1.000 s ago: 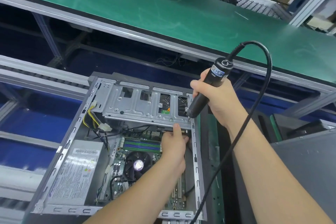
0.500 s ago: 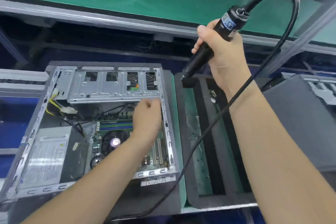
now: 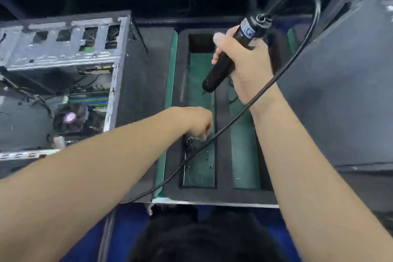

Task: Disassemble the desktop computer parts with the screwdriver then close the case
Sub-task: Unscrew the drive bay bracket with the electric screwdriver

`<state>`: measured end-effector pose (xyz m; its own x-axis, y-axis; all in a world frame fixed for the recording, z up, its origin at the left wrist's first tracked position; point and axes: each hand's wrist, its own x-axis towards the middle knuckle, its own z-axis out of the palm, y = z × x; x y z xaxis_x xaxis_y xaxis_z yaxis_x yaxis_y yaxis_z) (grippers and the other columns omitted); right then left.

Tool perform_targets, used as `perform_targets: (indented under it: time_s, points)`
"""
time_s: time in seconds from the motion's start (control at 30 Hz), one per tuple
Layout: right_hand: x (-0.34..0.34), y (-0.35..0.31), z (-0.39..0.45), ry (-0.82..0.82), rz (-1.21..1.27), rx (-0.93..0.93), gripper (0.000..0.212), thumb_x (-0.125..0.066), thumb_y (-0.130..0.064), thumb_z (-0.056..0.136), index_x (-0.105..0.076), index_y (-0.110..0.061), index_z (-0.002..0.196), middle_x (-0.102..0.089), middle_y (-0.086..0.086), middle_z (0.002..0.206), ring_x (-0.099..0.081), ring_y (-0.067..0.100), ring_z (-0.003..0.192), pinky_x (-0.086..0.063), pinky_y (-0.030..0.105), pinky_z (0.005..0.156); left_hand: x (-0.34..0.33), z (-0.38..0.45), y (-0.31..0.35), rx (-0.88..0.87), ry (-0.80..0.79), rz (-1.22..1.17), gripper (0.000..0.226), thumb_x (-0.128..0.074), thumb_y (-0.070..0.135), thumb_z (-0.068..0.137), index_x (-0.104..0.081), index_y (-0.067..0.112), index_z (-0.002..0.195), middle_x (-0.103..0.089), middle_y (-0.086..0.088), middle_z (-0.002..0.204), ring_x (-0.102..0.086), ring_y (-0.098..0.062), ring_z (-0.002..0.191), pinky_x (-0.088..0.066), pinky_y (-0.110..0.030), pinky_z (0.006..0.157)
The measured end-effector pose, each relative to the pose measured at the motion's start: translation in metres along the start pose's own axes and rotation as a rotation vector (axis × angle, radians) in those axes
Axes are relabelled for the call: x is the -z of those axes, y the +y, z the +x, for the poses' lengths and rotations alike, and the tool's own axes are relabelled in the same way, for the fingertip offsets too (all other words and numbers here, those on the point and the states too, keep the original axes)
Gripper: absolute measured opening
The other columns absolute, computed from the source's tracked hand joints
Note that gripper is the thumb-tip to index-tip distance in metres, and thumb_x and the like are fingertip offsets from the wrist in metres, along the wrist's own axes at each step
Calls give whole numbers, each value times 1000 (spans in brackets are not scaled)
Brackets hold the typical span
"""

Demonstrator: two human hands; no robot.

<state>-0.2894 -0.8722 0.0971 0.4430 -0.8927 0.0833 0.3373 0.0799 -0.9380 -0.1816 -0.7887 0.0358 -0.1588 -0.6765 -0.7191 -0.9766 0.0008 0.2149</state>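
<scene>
The open desktop case (image 3: pixel 119 53) lies at the left, its drive cage (image 3: pixel 63 49), memory sticks and CPU fan (image 3: pixel 71 117) showing. My right hand (image 3: pixel 244 64) grips the black electric screwdriver (image 3: pixel 225 57), tip down, above a black foam tray (image 3: pixel 221 112). The screwdriver's cord (image 3: pixel 234 117) loops up and sweeps down across the tray. My left hand (image 3: pixel 197 123) hovers with curled fingers over the tray's left green-floored slot (image 3: pixel 201 159), where small screws lie. Whether it pinches a screw is hidden.
A grey case panel (image 3: pixel 344 91) lies at the right of the tray. A second green slot (image 3: pixel 244 151) sits under my right forearm. Dark conveyor framing runs along the top. Blue floor and my dark clothing show below the bench edge.
My view swung right and down. My left hand left the case and moved right over the tray's left slot. My right hand carried the screwdriver from the case corner to above the tray.
</scene>
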Motion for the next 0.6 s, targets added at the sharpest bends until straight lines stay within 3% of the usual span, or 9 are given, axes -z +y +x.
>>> perform_targets:
  time_s: [0.07, 0.13, 0.27, 0.4, 0.53, 0.6]
  points:
    - [10, 10, -4, -5, 17, -42, 26, -85, -23, 79, -62, -27, 68, -54, 7, 72, -55, 26, 69, -51, 43, 73, -24, 22, 6, 73, -18, -6, 9, -65, 5, 85, -72, 3, 90, -68, -6, 82, -62, -26, 73, -52, -27, 70]
    - [16, 19, -9, 12, 20, -89, 25, -85, -26, 78, -63, -29, 68, -57, 5, 73, -57, 26, 71, -52, 43, 76, -44, 37, 10, 149, 9, 12, 5, -64, 3, 86, -62, 6, 81, -67, -8, 88, -68, -31, 84, -57, -35, 75]
    - [26, 37, -16, 33, 3, -140, 25, -85, -30, 78, -63, -31, 67, -61, 0, 71, -59, 25, 73, -53, 43, 81, -73, 58, 15, 270, 46, 22, 12, -59, 1, 87, -60, 13, 88, -67, -9, 104, -68, -33, 95, -50, -35, 68]
    - [36, 49, -24, 37, -22, -194, 24, -84, -32, 79, -63, -31, 67, -62, -2, 70, -59, 25, 74, -53, 44, 82, -89, 71, 17, 333, 1, -6, 27, -56, -9, 86, -66, 6, 106, -68, -13, 111, -68, -35, 101, -50, -36, 71]
    - [40, 55, -29, 41, -14, -218, 24, -83, -31, 78, -61, -28, 69, -61, 1, 71, -58, 26, 74, -50, 41, 79, -96, 74, 21, 349, -1, -43, 29, -57, -8, 87, -64, 4, 113, -67, -15, 115, -68, -36, 106, -56, -41, 83]
    - [38, 53, -29, 35, -9, -225, 23, -83, -30, 77, -61, -27, 70, -60, 4, 72, -58, 25, 75, -49, 40, 79, -98, 70, 25, 360, 1, -54, 29, -57, -5, 87, -64, 5, 113, -67, -14, 116, -68, -35, 107, -55, -38, 81]
